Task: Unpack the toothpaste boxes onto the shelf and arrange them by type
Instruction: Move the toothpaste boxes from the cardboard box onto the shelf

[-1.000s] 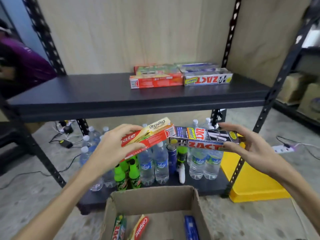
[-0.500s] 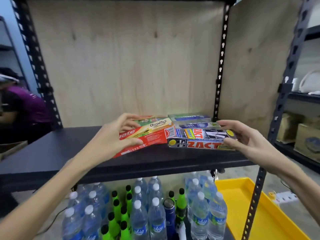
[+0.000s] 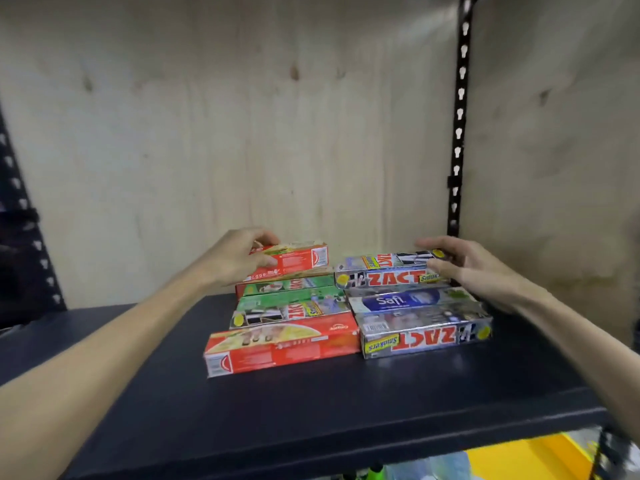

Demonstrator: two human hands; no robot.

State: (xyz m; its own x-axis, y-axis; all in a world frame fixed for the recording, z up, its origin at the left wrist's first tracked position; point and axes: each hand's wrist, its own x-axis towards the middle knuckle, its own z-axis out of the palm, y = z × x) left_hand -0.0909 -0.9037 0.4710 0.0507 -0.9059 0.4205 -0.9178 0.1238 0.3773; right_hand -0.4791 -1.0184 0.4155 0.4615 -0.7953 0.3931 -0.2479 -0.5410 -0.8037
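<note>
The left hand [image 3: 239, 259] curled its fingers and thumb around one end of a red toothpaste box [image 3: 294, 261], holding it over the back of the left group. The right hand [image 3: 460, 268] gripped the far end of a silver Zact box [image 3: 388, 274], held above the right group. Below them, on the dark shelf [image 3: 311, 410], lay two green boxes [image 3: 294, 299] and another red box [image 3: 280, 348] on the left, a blue Saft box [image 3: 408, 299] and a second Zact box [image 3: 426, 332] on the right. A pale plywood back panel [image 3: 225, 116] stood behind.
</note>
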